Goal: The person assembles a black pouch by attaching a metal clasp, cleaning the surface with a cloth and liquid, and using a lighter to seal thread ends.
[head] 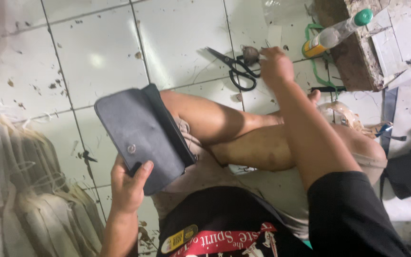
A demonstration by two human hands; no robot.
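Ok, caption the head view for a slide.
Seated person's left hand holds a dark pouch; right hand reaches beside scissors.

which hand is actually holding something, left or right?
The left hand: it grips the dark grey snap-button pouch by its lower edge. The right hand reaches toward the floor beside the black scissors, apparently holding nothing large.

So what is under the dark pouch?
Under the pouch, the left hand grips its lower edge; a bent leg and floor tiles lie beneath. The rest is covered.
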